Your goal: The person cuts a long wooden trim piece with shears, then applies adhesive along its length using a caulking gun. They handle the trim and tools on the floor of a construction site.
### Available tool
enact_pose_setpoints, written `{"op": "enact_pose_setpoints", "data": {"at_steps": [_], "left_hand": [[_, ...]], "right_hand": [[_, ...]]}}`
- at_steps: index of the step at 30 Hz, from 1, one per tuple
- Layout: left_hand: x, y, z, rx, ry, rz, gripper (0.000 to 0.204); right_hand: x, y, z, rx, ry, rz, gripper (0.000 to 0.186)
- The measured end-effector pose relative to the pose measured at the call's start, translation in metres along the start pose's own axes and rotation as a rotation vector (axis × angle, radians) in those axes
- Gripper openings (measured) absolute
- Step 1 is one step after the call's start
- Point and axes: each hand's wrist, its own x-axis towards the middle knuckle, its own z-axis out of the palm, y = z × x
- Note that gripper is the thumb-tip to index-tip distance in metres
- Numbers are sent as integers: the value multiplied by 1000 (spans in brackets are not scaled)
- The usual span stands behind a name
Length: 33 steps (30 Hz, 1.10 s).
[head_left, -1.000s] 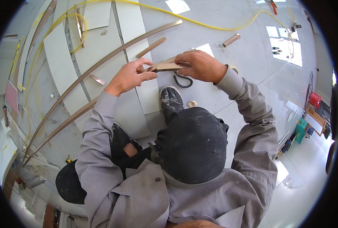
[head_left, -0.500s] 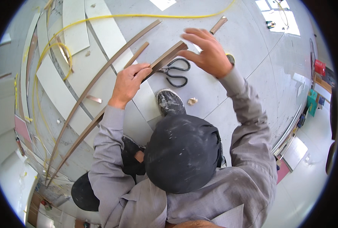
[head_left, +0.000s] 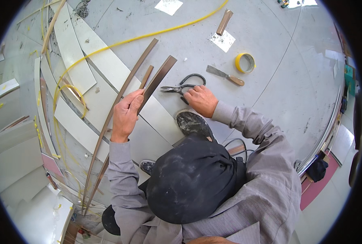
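Observation:
My left hand (head_left: 126, 114) is closed around a long brown trim strip (head_left: 160, 77), whose near end slants up and away past my fingers. The rest of the strip runs back beside my left forearm toward the lower left. On the floor to the right of it lie black-handled scissors (head_left: 179, 88), blades pointing left. My right hand (head_left: 202, 101) is closed over their lower handle loop, with the fingertips curled out of sight.
Beside my left hand lie another long brown strip (head_left: 128, 85) and white panels (head_left: 103, 69). A yellow hose (head_left: 148, 34) curves across the floor. Further right are a putty knife (head_left: 225, 76), a yellow tape roll (head_left: 238, 64) and a short brown offcut (head_left: 224, 22).
My right hand has come down from beside the strip's end to the scissors and closed on their handle. My left hand still grips the strip, which now stands at a steeper slant.

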Motion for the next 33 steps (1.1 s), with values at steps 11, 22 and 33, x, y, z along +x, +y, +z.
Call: {"op": "enact_pose_setpoints", "data": {"at_steps": [11, 22, 33], "left_hand": [[6, 8, -23, -179, -101, -72, 45], [16, 19, -24, -174, -108, -123, 41], [36, 19, -4, -319, -162, -147, 40]], "right_hand": [[4, 18, -13, -118, 99, -6, 11], [-2, 41, -28, 603, -400, 360, 32], [-17, -61, -105, 1276, -346, 532, 52]]}}
